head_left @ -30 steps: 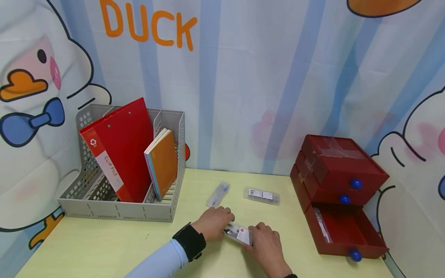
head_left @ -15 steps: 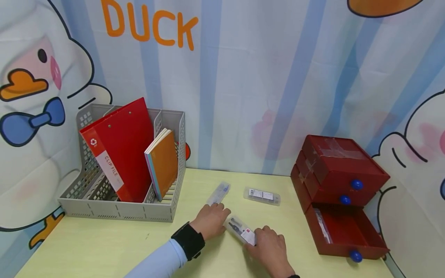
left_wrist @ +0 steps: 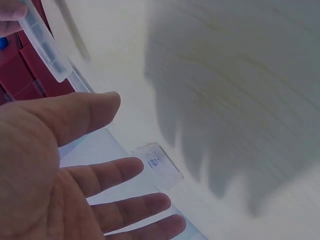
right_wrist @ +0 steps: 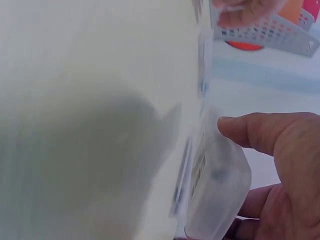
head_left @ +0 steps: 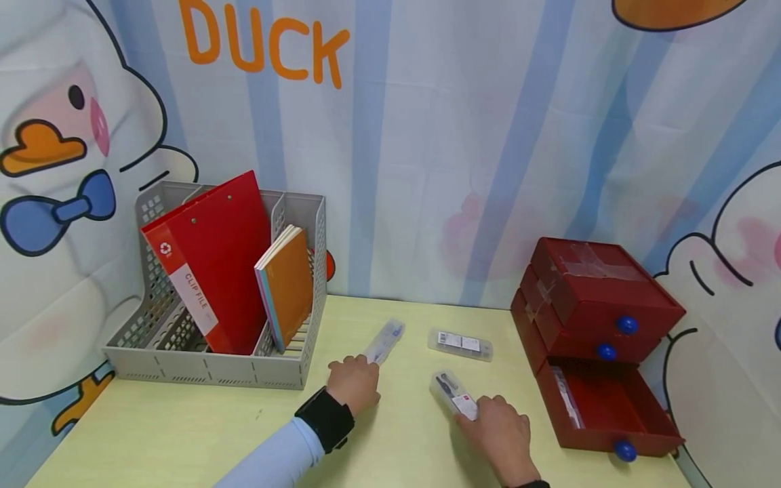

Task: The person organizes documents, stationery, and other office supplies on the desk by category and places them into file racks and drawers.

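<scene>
In the head view my right hand [head_left: 502, 434] holds a translucent plastic pencil case [head_left: 453, 393] by its near end, slightly above the table, with dark items and a white label visible. The right wrist view has the thumb [right_wrist: 260, 129] on one side of this case and fingers on the other. My left hand [head_left: 354, 385] is over the table with nothing in it; in the left wrist view its fingers [left_wrist: 117, 175] are spread. Just beyond it lies a second clear pencil case [head_left: 385, 342] with something blue inside. A third case [head_left: 460, 344] with a white label lies farther right.
A grey perforated file rack [head_left: 207, 369] stands at the left with a red clip file [head_left: 226, 271] and orange-covered notebooks [head_left: 289, 285]. At the right is a dark red drawer box [head_left: 604, 285]; its bottom drawer [head_left: 616, 407] is pulled out, with a clear item along its left side.
Both hands held the pencil case at first; the left hand has let go and moved left. The right hand has carried the case to the right and turned it more lengthwise.
</scene>
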`<state>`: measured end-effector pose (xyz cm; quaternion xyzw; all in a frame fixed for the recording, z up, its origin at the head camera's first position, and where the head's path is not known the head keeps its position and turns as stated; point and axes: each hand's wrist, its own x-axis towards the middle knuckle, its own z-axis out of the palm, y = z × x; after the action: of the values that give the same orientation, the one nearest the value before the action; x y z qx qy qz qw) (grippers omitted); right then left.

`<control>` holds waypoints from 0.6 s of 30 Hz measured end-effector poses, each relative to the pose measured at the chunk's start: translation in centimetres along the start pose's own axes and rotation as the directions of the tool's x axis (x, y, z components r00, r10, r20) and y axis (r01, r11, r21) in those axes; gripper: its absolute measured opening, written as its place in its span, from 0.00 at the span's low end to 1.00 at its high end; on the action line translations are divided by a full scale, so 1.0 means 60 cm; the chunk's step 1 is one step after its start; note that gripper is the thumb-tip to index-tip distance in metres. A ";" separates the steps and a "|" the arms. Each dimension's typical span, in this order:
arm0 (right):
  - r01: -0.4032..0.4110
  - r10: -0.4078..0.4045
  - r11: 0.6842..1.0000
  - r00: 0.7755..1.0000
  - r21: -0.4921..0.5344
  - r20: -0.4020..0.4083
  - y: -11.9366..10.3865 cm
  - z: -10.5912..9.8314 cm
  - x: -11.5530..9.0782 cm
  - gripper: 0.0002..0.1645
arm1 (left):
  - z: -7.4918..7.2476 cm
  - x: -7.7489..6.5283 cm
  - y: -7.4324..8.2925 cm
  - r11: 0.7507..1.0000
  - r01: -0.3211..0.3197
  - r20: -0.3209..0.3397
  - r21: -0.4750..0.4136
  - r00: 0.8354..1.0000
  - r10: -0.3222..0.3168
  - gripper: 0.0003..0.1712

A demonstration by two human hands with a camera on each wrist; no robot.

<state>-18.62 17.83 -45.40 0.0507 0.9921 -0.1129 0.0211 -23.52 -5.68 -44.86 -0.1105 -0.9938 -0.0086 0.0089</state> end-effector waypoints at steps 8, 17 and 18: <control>-0.115 0.113 0.993 0.992 0.042 0.050 0.048 -0.042 0.016 0.32 | 0.002 -0.002 -0.003 0.999 -0.026 -0.050 0.040 0.998 0.028 0.21; -0.228 0.222 0.969 0.972 0.092 0.077 0.104 -0.075 0.023 0.40 | 0.007 -0.003 -0.006 0.998 -0.044 -0.074 0.048 0.996 0.048 0.20; -0.243 0.236 0.965 0.968 0.096 0.079 0.110 -0.078 0.024 0.41 | 0.006 -0.002 -0.006 0.998 -0.042 -0.071 0.049 0.996 0.046 0.20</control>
<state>-19.48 25.44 -42.42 0.1676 0.9701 -0.1629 0.0653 -23.46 -6.05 -45.25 -0.1318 -0.9901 0.0111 0.0476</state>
